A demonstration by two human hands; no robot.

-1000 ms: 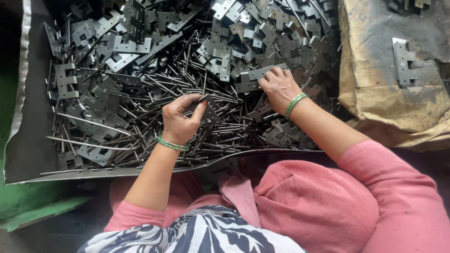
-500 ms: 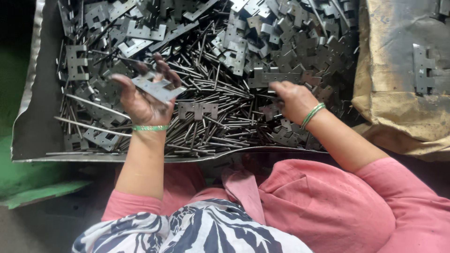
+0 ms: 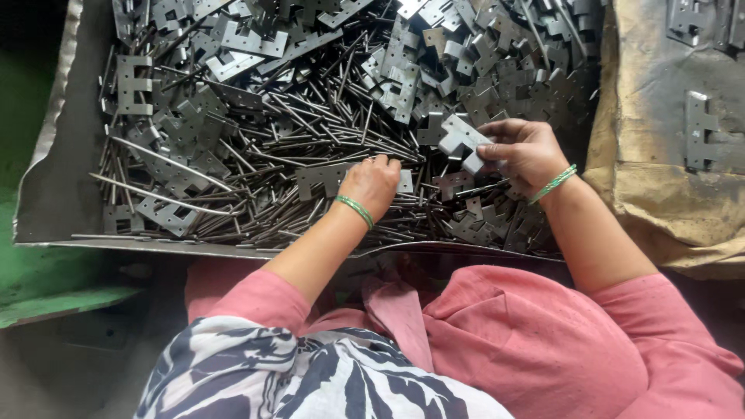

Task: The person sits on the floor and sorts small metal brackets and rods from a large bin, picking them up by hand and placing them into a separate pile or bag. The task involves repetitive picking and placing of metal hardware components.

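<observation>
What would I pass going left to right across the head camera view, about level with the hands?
Green surface → metal tray's left wall → loose metal rods → left hand resting on the pile → hinge plate → right hand gripping that plate → brown sack → hinge plate on the sack.

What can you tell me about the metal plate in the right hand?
The hinge plate is a flat, dull grey piece of stamped sheet metal with square notches cut along one edge, leaving tabs. It looks bare and unpainted. The right hand pinches its right end between thumb and fingers and holds it tilted just above the heap of similar plates and thin metal pins in the tray. Whether its lower edge touches the heap is unclear. The left hand is apart from it, down on the pins.
</observation>
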